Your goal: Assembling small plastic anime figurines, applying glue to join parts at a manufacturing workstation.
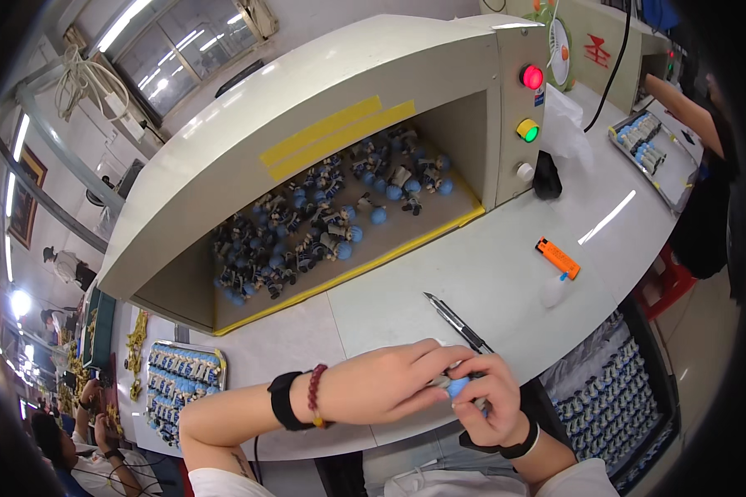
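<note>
My left hand [414, 383] and my right hand [493, 402] meet over the front of the white table. Between their fingertips they pinch a small figurine [457, 387] with a light blue part; the fingers cover most of it. Just beyond them lies a slim black-and-silver pen-like tool [457, 321]. Farther right rests an orange object with a black end [559, 258], perhaps a lighter. Many small blue-headed figurines [340, 228] are scattered inside the open cream box machine [307, 91] ahead of me.
A metal tray of figurines in rows [182, 377] sits at the left. Lower right, a black crate [667, 406] holds many more. Red and green lights [531, 77] glow on the machine's side. Another tray [646, 149] lies near a person's arm [686, 109] at far right.
</note>
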The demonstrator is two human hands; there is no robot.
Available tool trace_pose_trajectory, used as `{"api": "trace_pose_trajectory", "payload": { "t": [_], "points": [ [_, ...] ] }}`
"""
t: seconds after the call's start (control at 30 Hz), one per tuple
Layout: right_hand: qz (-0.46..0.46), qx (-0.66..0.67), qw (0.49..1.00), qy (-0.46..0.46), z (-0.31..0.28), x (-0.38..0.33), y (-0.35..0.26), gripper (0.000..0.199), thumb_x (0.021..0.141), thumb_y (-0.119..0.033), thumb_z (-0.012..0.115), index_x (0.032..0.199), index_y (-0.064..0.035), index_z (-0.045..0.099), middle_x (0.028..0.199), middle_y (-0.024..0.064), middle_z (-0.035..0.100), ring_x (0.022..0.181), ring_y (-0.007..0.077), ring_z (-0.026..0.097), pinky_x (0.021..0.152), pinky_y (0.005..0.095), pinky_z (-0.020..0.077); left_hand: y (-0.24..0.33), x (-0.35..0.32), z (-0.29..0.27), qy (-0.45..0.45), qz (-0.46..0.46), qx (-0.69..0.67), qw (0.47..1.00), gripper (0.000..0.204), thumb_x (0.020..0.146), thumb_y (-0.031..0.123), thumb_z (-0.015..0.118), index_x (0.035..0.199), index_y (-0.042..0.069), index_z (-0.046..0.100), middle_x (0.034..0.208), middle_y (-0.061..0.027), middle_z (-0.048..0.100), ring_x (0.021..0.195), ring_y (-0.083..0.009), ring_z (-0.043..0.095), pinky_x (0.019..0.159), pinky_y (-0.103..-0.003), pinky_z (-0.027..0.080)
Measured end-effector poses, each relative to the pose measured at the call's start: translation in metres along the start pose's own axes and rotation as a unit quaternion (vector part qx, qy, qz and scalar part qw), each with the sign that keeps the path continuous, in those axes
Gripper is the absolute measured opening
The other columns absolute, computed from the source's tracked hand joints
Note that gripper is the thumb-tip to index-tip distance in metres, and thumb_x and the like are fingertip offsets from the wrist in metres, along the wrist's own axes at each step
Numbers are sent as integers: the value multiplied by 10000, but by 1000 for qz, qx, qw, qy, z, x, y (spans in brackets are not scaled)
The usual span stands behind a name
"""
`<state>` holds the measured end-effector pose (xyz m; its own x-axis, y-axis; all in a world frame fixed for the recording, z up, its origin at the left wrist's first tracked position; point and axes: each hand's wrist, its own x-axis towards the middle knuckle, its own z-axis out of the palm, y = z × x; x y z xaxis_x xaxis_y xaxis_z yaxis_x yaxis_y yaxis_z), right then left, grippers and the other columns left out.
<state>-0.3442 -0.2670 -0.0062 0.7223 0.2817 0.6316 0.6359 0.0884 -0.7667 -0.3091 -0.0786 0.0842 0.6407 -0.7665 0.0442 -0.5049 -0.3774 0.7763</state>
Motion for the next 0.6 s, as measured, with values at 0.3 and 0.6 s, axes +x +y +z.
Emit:
{"api": "trace_pose_trajectory", "payload": {
  "t": [0.3, 0.6],
  "points": [
    [49, -46, 988, 141, -5, -22, 14, 116, 689, -12, 524, 806, -16, 528, 812, 141, 526, 692, 204, 496, 620, 279, 407, -113, 44, -101, 350, -173, 156, 907, 286, 773, 152, 576, 1031, 29, 590, 875, -110, 621, 698, -212, 575, 658, -287, 453],
    [88, 76, 982, 149, -16, -43, 9, 251, 767, -262, 508, 781, -15, 466, 804, 97, 406, 558, 142, 473, 518, 238, 405, -206, 73, -137, 285, -285, 309, 861, 270, 674, 188, 646, 919, 74, 635, 936, -124, 624, 887, -302, 579, 776, -362, 457]
  ]
}}
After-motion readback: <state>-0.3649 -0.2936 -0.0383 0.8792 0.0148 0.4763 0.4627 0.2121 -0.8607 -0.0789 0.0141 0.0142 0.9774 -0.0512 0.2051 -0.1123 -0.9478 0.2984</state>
